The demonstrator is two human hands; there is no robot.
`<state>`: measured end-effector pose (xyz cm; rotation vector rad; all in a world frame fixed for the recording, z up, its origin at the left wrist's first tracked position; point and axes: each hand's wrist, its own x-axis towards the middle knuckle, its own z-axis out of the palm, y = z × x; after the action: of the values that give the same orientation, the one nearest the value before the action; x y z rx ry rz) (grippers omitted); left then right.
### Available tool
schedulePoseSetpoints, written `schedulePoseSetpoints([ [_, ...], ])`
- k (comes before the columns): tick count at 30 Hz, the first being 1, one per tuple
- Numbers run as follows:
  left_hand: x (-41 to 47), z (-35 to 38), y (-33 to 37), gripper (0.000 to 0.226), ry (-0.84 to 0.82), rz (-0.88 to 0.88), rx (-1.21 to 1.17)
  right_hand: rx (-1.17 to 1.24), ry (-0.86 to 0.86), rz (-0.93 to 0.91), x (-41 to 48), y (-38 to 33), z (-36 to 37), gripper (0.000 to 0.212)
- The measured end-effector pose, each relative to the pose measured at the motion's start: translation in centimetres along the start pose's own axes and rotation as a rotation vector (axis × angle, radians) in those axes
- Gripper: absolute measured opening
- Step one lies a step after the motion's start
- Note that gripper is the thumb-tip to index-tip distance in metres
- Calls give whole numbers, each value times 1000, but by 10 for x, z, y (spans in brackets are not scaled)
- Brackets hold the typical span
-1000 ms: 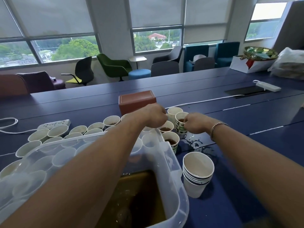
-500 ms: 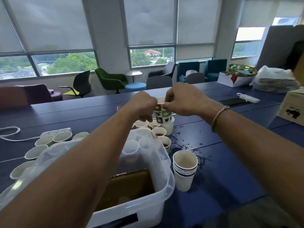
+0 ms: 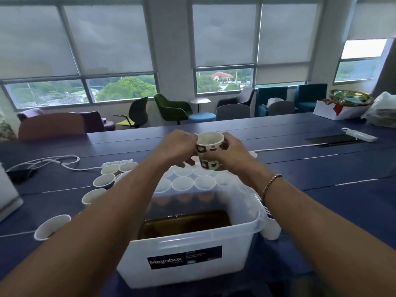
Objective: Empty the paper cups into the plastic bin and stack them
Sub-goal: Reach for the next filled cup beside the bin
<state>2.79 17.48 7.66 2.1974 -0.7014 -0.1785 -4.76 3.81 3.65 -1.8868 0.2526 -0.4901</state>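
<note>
The left hand [image 3: 180, 147] and the right hand [image 3: 234, 156] are raised over the far end of the plastic bin [image 3: 235, 254]. Their fingers are clamped from either side on two printed cups [image 3: 211, 144], one directly above the other, both upright. The bin stands at the near edge of the bench [image 3: 321, 189] with brown liquid in it, loose cups [image 3: 105, 181] to its left and a short stack [image 3: 271, 231] just beside its right wall.
</note>
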Motion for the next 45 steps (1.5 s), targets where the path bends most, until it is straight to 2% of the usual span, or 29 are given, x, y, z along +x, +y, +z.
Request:
schedulePoseSetpoints([
  [4, -8, -6, -37, 51, 115, 22, 144, -24, 5, -34, -6, 5, 17, 62],
  [7, -11, -9, -66, 46, 168, -30, 273, -72, 13, -66, -14, 9, 25, 61],
  [13, -24, -12, -87, 32, 281, -29, 353, -173, -24, -106, -20, 16, 36, 68],
  [26, -21, -13, -115, 42, 83, -63, 489, -555, -59, -174, -22, 34, 35, 70],
  [35, -21, -12, -118, 45, 73, -67, 513, -715, -79, -219, -26, 33, 35, 71],
  [45, -21, -9, -116, 46, 75, -75, 535, -784, -56, -216, -29, 33, 34, 72],
])
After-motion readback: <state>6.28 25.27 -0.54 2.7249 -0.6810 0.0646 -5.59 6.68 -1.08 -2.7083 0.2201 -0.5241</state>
